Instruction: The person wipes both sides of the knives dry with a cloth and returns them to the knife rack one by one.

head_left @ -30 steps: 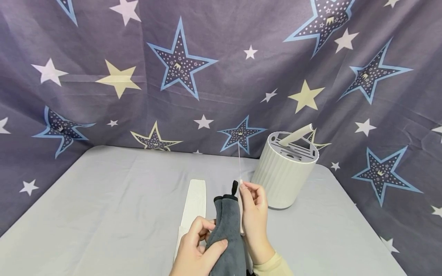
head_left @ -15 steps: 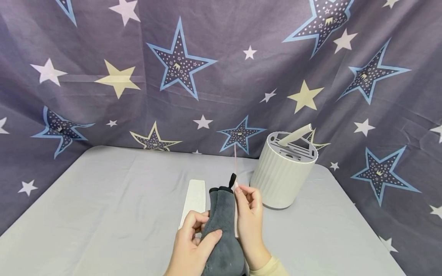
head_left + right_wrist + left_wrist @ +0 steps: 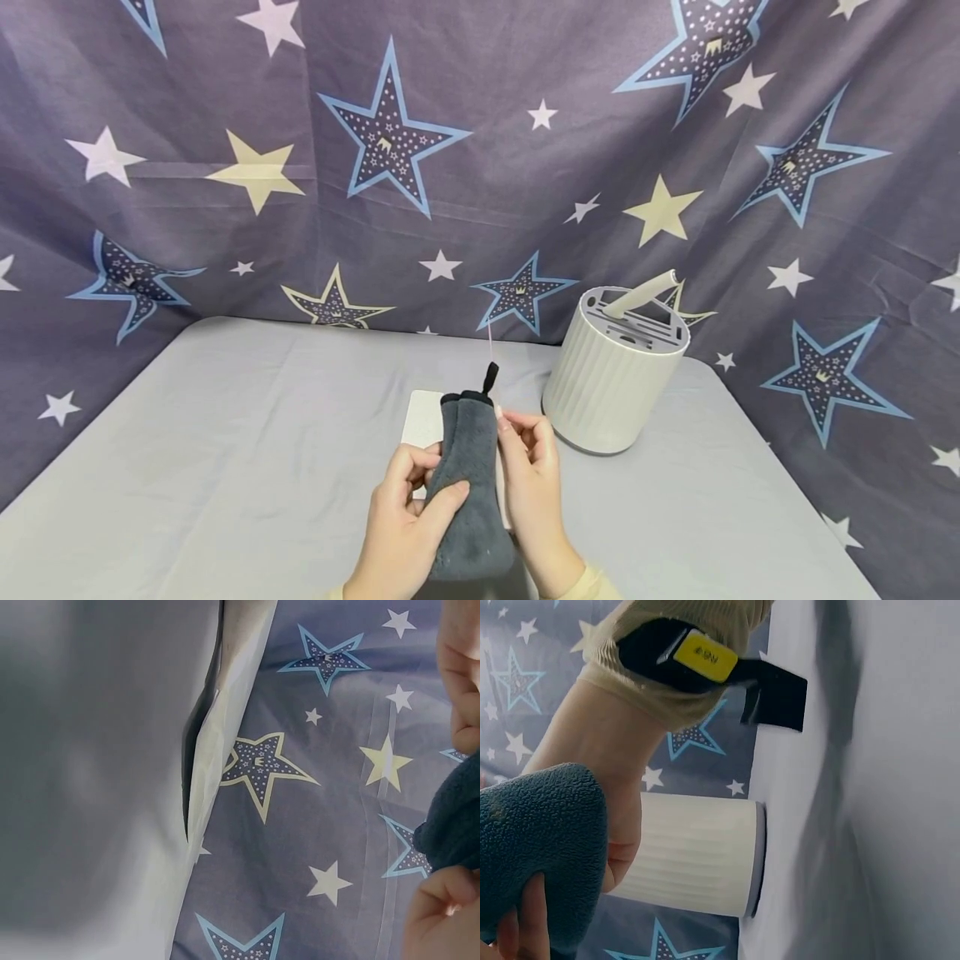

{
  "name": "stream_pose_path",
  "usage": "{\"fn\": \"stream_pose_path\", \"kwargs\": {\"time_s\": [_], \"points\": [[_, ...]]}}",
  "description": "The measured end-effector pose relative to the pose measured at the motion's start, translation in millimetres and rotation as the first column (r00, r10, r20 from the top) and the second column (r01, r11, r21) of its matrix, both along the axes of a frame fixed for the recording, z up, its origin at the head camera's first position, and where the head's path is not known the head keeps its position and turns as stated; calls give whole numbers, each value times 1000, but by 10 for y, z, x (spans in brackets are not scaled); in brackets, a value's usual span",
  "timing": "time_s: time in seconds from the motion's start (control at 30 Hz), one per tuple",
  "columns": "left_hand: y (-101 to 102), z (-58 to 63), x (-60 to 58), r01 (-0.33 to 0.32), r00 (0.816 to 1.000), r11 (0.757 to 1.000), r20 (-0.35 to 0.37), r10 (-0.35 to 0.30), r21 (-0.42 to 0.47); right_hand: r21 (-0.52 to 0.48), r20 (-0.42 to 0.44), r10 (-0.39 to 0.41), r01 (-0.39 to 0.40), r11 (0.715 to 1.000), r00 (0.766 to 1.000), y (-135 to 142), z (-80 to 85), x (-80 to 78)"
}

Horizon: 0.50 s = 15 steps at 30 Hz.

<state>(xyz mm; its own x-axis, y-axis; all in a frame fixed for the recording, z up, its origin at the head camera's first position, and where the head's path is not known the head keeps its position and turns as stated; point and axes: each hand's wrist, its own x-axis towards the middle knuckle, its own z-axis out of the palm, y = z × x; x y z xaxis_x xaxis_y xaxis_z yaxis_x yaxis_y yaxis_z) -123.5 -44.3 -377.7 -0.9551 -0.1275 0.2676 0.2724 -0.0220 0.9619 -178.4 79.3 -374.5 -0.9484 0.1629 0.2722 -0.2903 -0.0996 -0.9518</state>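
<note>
A folded dark grey plush towel (image 3: 468, 483) with black trim and a small black loop (image 3: 490, 377) stands out over the table. My left hand (image 3: 408, 517) grips its left side, the thumb lying across the front. Along its right edge my right hand (image 3: 532, 483) pinches a slim pale knife-like piece (image 3: 503, 492); a thin pinkish line rises above it, like a blade seen edge-on. The towel hides part of that piece. Behind the towel lies a flat white piece (image 3: 423, 417), partly covered. In the left wrist view, the towel (image 3: 547, 832) hides part of the hands.
A ribbed white knife block (image 3: 615, 400) stands at the back right, with one cream handle (image 3: 641, 296) sticking out of its slotted top. The light grey table (image 3: 225, 467) ends at a purple star-printed curtain (image 3: 262, 242). A black wrist strap (image 3: 667, 656) circles the right cuff.
Both hands have moved left and slightly forward with the towel and the slim piece. The towel now covers more of the flat white piece. The knife block has stayed in place.
</note>
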Motion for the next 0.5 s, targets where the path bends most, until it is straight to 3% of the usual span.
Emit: {"fn": "stream_pose_path", "kwargs": {"time_s": [0.13, 0.5], "points": [[-4, -2, -8, 5, 1000, 1000, 14, -5, 12, -22, 9, 19, -18, 1000, 1000, 0, 5, 15], [89, -21, 45, 37, 999, 998, 37, -39, 48, -30, -14, -31, 31, 999, 999, 46, 57, -36]]}}
